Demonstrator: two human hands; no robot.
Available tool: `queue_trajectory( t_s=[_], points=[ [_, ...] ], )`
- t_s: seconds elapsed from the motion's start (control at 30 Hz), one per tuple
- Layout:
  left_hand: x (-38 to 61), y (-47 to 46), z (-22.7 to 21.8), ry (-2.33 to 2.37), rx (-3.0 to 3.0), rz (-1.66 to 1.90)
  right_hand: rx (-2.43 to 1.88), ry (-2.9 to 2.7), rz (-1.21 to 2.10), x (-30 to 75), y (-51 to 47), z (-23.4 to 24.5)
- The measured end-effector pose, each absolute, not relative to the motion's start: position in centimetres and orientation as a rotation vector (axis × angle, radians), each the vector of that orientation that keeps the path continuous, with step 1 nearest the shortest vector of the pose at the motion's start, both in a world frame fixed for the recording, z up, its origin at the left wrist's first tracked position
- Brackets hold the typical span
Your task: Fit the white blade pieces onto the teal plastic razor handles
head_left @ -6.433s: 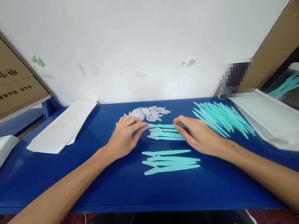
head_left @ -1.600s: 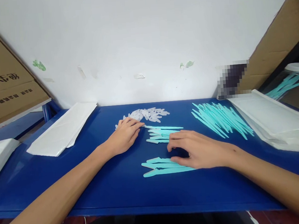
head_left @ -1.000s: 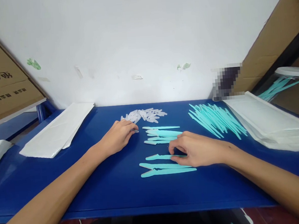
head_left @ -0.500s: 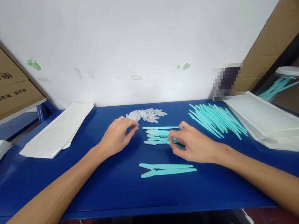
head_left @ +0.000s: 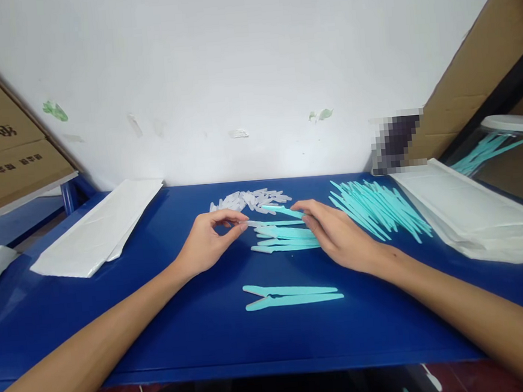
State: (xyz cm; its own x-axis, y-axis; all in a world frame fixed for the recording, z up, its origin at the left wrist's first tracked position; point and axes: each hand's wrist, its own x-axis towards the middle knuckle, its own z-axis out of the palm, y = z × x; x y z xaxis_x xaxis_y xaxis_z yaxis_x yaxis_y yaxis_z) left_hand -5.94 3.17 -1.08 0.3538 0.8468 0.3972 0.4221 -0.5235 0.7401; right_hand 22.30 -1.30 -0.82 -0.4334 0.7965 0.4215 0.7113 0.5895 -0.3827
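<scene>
My right hand (head_left: 337, 233) pinches a teal plastic stick (head_left: 283, 211) by its handle end, lifted slightly and pointing left. Facing that stick's tip, my left hand (head_left: 208, 242) pinches a small clear cap (head_left: 241, 223) between thumb and forefinger. Beneath the hands lie a few teal sticks with clear caps (head_left: 283, 238). Two teal sticks without caps (head_left: 291, 294) lie nearer to me. A pile of clear caps (head_left: 255, 199) sits just beyond my left hand.
A large heap of teal sticks (head_left: 380, 208) lies to the right on the blue table (head_left: 163, 324). White bags (head_left: 96, 233) lie left, more white bags (head_left: 475, 215) right. Cardboard boxes (head_left: 0, 156) stand at both sides; a jar (head_left: 502, 147) holds sticks.
My right hand took one teal stick from the near row, leaving two there, and carried it up toward my left hand, which picked a clear cap from the pile.
</scene>
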Motion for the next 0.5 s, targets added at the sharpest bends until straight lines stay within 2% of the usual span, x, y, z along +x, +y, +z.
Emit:
queue_trajectory(
  t_s=[0.5],
  points=[
    [-5.74,2.95,-0.89,1.061,2.092,1.082,-1.277,-2.443,0.159,21.75,-1.61,-0.66]
  ],
)
